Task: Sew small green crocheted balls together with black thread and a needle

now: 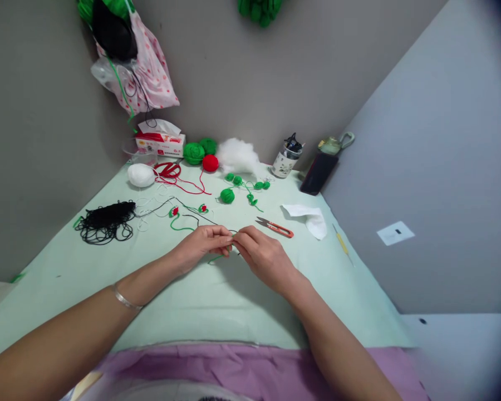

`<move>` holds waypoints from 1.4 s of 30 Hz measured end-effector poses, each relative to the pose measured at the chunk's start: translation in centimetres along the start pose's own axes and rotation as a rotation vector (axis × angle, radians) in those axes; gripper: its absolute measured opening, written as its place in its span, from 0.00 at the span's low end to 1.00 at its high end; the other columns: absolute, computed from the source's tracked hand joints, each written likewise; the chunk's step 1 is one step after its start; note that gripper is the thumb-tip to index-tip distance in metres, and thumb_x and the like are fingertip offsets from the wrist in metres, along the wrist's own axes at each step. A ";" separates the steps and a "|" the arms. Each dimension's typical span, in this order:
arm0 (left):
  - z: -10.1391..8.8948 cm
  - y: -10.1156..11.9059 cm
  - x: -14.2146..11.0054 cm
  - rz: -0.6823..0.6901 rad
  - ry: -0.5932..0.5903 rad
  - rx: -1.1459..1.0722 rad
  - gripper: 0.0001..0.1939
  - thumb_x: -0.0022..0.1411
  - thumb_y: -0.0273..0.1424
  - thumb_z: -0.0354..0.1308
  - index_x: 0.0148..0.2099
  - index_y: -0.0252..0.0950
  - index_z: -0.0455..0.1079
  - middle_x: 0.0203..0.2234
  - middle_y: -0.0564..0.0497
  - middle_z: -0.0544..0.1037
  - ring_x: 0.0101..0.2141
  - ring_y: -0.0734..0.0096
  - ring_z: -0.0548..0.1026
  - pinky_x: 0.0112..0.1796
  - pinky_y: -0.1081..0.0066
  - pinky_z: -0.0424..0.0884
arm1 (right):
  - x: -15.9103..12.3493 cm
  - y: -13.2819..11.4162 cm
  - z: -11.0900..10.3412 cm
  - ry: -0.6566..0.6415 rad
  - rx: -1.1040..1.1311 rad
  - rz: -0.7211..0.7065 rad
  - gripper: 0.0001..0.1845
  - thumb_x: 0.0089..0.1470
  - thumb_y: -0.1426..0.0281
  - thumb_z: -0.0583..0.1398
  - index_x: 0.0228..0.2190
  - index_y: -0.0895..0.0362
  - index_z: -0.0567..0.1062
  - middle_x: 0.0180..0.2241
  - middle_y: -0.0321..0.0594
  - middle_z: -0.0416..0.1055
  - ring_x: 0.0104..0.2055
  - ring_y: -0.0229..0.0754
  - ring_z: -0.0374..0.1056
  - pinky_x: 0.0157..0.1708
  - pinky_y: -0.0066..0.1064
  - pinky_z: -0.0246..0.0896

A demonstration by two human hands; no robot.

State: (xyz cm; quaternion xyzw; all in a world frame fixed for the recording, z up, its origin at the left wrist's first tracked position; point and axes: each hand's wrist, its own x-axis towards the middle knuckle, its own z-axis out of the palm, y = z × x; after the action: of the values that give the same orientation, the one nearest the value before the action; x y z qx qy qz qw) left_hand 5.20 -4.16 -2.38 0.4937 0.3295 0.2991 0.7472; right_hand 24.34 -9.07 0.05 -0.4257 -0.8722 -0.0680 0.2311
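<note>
My left hand (204, 244) and my right hand (268, 257) meet above the table, fingertips pinched together. Between them is a small green yarn piece, mostly hidden by the fingers. A green yarn tail (215, 259) hangs below my left hand. Black yarn (204, 219) runs from the black skein (108, 220) to the hands, and a short dark end shows under my right fingers. Just beyond my left hand lie two small red, white and green crocheted pieces, one (174, 211) with a green tail and another (203, 209). Orange thread snips (275, 227) lie beyond my right hand.
Farther back are a white yarn ball (141, 175), red-handled scissors (167, 170), a red ball (210, 163), green balls (193, 153), stuffing (237, 156) and small green pieces (227, 195). Rightward are a pen cup (284, 162), phone (319, 174), tissue (311, 218) and yellow-handled hook (342, 244).
</note>
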 end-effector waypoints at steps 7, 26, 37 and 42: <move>0.6 0.3 -0.5 0.168 0.030 0.184 0.10 0.56 0.36 0.65 0.34 0.34 0.72 0.27 0.53 0.73 0.30 0.72 0.70 0.35 0.72 0.66 | -0.7 -0.6 0.6 0.215 -0.106 -0.208 0.09 0.63 0.77 0.55 0.36 0.53 0.73 0.38 0.41 0.77 0.30 0.39 0.67 0.29 0.34 0.59; 0.8 0.9 -1.4 -0.090 -0.342 -0.050 0.14 0.60 0.40 0.65 0.34 0.33 0.72 0.27 0.52 0.74 0.29 0.73 0.71 0.35 0.73 0.66 | -0.8 -2.1 -1.1 0.481 -0.014 -0.385 0.10 0.56 0.79 0.63 0.39 0.56 0.76 0.37 0.46 0.79 0.29 0.39 0.71 0.22 0.32 0.67; 1.1 0.9 -1.2 0.210 -0.125 0.259 0.08 0.61 0.33 0.61 0.31 0.35 0.68 0.25 0.56 0.69 0.30 0.74 0.66 0.34 0.73 0.62 | -0.7 -2.7 -0.8 0.440 -0.042 -0.417 0.07 0.56 0.82 0.60 0.33 0.61 0.77 0.36 0.48 0.78 0.29 0.39 0.67 0.23 0.31 0.63; 0.7 0.3 -0.8 0.173 -0.010 0.272 0.11 0.62 0.38 0.61 0.34 0.35 0.69 0.25 0.56 0.68 0.29 0.73 0.65 0.34 0.72 0.61 | -0.5 -4.3 -2.1 0.446 0.034 -0.548 0.09 0.60 0.79 0.57 0.33 0.61 0.78 0.38 0.47 0.77 0.31 0.36 0.68 0.26 0.27 0.65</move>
State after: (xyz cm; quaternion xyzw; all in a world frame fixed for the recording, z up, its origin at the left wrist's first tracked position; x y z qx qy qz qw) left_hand 5.23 -5.07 -1.74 0.6184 0.3195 0.3122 0.6465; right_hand 22.00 -12.73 2.02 -0.1464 -0.8832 -0.2041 0.3960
